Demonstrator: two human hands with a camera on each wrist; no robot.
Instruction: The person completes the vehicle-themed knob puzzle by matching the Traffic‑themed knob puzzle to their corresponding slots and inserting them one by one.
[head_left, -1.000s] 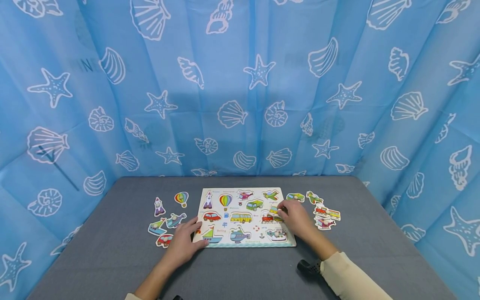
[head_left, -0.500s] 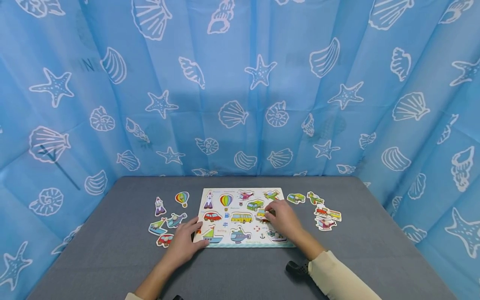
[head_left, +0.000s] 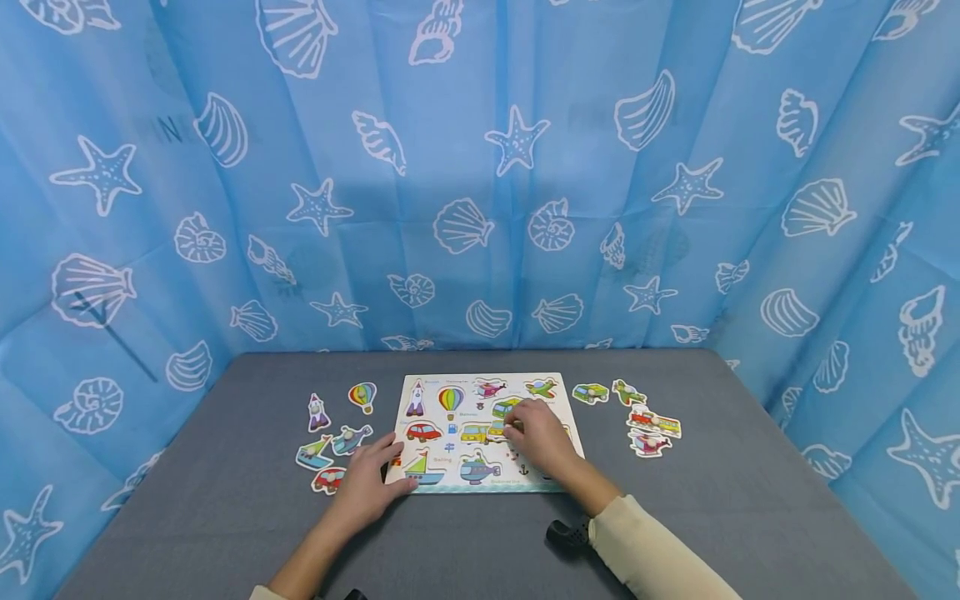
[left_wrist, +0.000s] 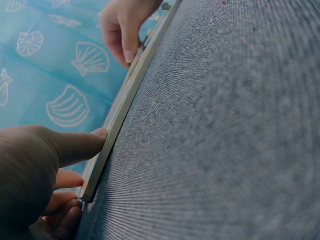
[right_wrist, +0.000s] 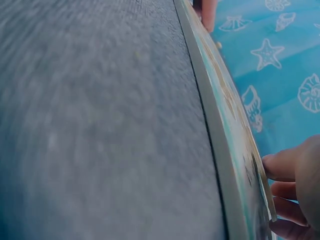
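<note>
A white puzzle board [head_left: 517, 490] printed with vehicles lies on the grey table. My right hand [head_left: 546, 442] pinches a yellow bus puzzle piece [head_left: 496, 430] just over the right part of the board's printed bus [head_left: 472, 432]. In the right wrist view the thumb and fingers of the right hand [right_wrist: 295, 190] are close over the board's surface [right_wrist: 232, 135]; the piece is hard to make out there. My left hand [head_left: 363, 483] rests on the board's near left corner. The left wrist view shows its straight thumb [left_wrist: 82, 145] against the board's edge [left_wrist: 117, 122].
Left of the board lie loose rocket [head_left: 318, 413], balloon [head_left: 363, 397], submarine [head_left: 350, 439], sailboat [head_left: 314, 452] and red car [head_left: 328, 480] pieces. On its right are truck [head_left: 591, 393], plane [head_left: 628, 392], train [head_left: 654, 422] and helicopter [head_left: 649, 443] pieces. A blue shell-patterned curtain [head_left: 465, 275] hangs behind.
My right hand has carried the bus piece leftward from the board's right side, above the train picture, to the printed bus in the middle. The left hand has stayed in place.
</note>
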